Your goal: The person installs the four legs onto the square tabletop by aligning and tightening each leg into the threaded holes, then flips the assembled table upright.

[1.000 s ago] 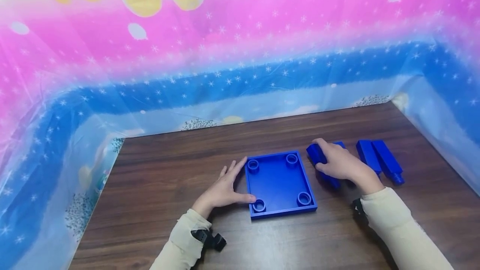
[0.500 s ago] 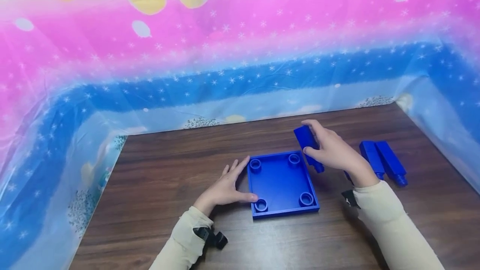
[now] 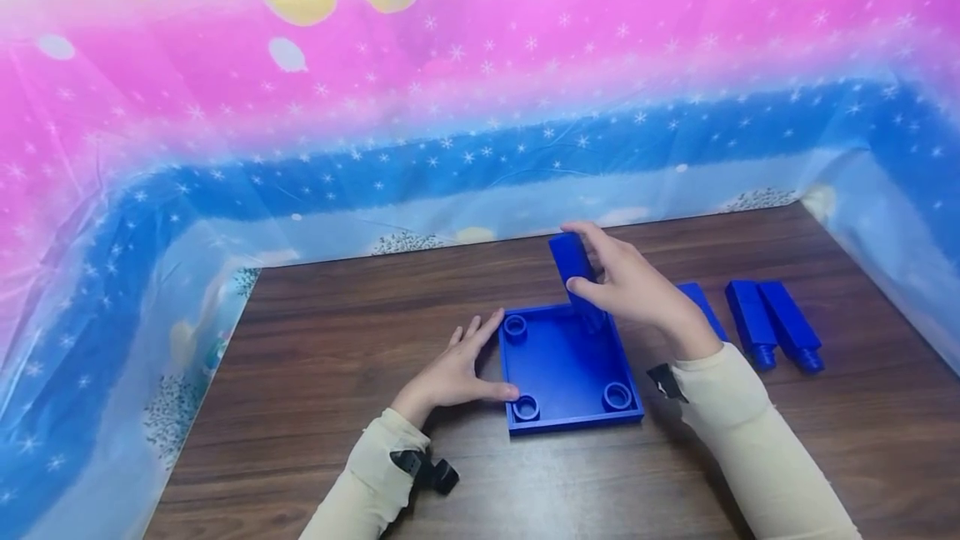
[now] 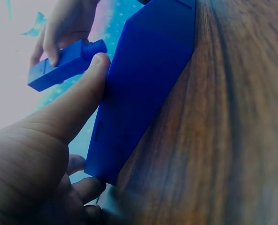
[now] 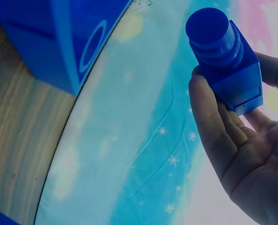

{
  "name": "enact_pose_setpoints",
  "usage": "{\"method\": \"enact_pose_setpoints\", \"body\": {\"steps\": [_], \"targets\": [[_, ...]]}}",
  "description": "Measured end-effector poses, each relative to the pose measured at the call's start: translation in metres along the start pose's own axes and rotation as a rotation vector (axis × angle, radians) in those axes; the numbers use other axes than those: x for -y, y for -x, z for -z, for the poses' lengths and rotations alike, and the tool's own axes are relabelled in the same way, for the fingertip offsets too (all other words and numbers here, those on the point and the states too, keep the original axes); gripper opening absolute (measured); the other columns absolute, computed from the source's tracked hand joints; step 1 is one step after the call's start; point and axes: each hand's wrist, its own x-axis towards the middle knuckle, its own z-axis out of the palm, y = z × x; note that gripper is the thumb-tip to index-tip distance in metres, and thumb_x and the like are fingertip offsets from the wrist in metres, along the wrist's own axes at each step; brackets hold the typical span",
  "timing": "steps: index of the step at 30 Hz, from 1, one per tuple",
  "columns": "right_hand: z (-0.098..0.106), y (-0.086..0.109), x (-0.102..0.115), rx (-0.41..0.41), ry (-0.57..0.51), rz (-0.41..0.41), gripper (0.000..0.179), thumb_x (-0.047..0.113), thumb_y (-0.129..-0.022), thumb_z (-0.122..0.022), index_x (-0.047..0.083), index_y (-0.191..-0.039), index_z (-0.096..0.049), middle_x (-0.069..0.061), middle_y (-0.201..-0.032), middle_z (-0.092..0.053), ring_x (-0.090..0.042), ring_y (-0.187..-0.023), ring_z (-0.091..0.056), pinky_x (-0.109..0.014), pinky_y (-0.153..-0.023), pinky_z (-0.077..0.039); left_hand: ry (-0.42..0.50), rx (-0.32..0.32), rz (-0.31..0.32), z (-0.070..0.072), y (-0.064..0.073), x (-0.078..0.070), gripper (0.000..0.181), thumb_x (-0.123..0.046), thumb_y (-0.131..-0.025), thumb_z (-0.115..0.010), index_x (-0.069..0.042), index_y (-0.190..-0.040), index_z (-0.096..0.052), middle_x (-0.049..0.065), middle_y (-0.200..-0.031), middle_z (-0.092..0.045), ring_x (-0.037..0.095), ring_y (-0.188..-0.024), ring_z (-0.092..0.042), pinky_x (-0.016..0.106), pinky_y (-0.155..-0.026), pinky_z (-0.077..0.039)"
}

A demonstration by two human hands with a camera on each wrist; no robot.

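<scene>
A square blue tabletop panel lies on the table with its raised rim and round corner sockets facing up. My left hand rests at its left side, thumb at the near corner and fingers extended to the far one. My right hand grips a blue table leg over the panel's far right corner, hiding the socket there. The leg is tilted, its round ridged peg pointing down toward the panel. In the left wrist view, a gap shows between that peg and the panel.
To the right lie three more blue legs: one partly behind my right hand, another and a third side by side. The wooden table ends at a patterned cloth at the back and sides.
My right hand has lifted the leg off the table and carried it left to above the panel's far right corner. My left hand has stayed at the panel's left side.
</scene>
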Motion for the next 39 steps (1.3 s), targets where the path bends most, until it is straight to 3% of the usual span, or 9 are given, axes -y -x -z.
{"method": "enact_pose_setpoints", "body": {"steps": [12, 20, 25, 39], "targets": [[-0.005, -0.014, 0.015, -0.007, -0.087, 0.071, 0.072, 0.008, -0.099, -0.072, 0.014, -0.161, -0.035, -0.021, -0.138, -0.06, -0.033, -0.117, -0.066, -0.048, -0.087, -0.062, 0.007, -0.006, 0.023, 0.0, 0.002, 0.001, 0.123, -0.057, -0.081, -0.088, -0.028, -0.172, -0.011, 0.006, -0.176, -0.014, 0.031, -0.162, 0.001, 0.057, -0.129, 0.001], [-0.01, -0.017, 0.015, -0.015, -0.106, 0.125, 0.079, 0.006, -0.099, -0.072, 0.018, -0.165, -0.028, -0.022, -0.142, -0.058, -0.033, -0.121, -0.064, -0.047, -0.084, -0.062, 0.0, -0.008, -0.004, 0.0, -0.001, 0.001, 0.121, -0.057, -0.082, -0.087, -0.025, -0.172, -0.013, 0.009, -0.176, -0.015, 0.035, -0.162, 0.0, 0.06, -0.128, 0.001], [-0.016, -0.019, 0.013, -0.011, -0.132, 0.161, 0.074, 0.004, -0.1, -0.07, 0.016, -0.162, -0.032, -0.023, -0.145, -0.057, -0.034, -0.121, -0.067, -0.047, -0.084, -0.063, -0.002, -0.005, -0.001, 0.0, -0.001, 0.001, 0.121, -0.057, -0.082, -0.087, -0.025, -0.172, -0.013, 0.009, -0.176, -0.016, 0.035, -0.162, 0.0, 0.06, -0.128, 0.002], [-0.03, -0.024, 0.011, -0.029, -0.164, 0.165, 0.064, 0.006, -0.099, -0.073, 0.011, -0.154, -0.039, -0.021, -0.128, -0.063, -0.032, -0.106, -0.072, -0.044, -0.081, -0.064, 0.004, 0.0, 0.01, 0.0, 0.0, -0.001, 0.12, -0.055, -0.083, -0.088, -0.025, -0.172, -0.013, 0.011, -0.176, -0.015, 0.036, -0.162, 0.001, 0.061, -0.128, 0.002]]}}
